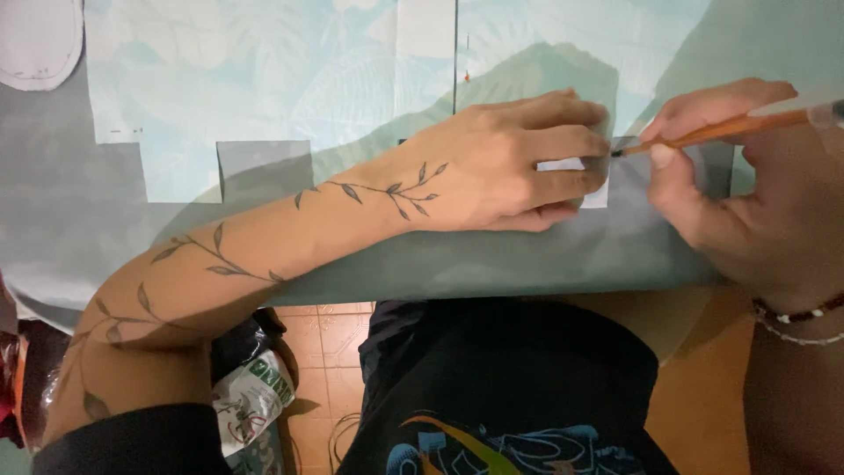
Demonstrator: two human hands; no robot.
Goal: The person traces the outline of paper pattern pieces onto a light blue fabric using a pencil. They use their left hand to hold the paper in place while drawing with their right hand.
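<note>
Left hand (510,163) flat, fingers pressing small white paper piece (571,167) onto pale leaf-print fabric (264,79) on grey tabletop (53,220), right hand (747,185) pinching orange pencil (716,130), tip beside paper, paper mostly hidden, pencil end blurred

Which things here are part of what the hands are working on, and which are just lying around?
In use:
- left hand, pressing a small white piece flat
- right hand, holding an orange pen
- leaf-print fabric on the table

Lying about:
- white oval cutout, far left corner
- printed bag on the floor
</note>
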